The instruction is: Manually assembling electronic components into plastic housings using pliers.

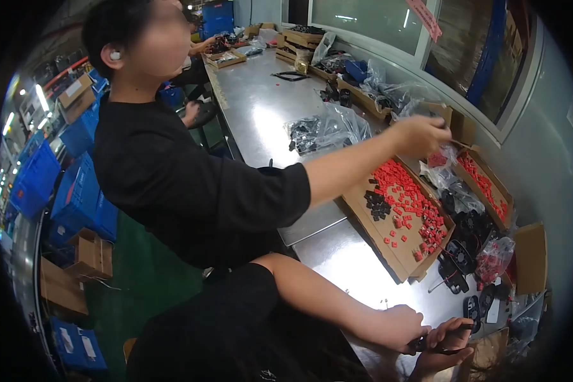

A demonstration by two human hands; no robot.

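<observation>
My left hand [402, 326] is closed at the lower right, over the metal table. Its fingers meet a small black part [419, 344] that I cannot make out fully. My right hand [449, 349] is beside it, fingers curled round a black piece between the two hands. Close by on the table lie black fan-like parts [471, 311]. Left of them a cardboard tray [396, 264] bears many small red pieces [406, 191] and a cluster of black pieces [377, 205].
A person in a black shirt [191, 172] stands at my left, an arm stretched across the tray, a hand [420, 137] over its far end. Plastic bags [344, 127] and a second box of red pieces [484, 184] line the wall side. Blue crates [83, 197] stand at left.
</observation>
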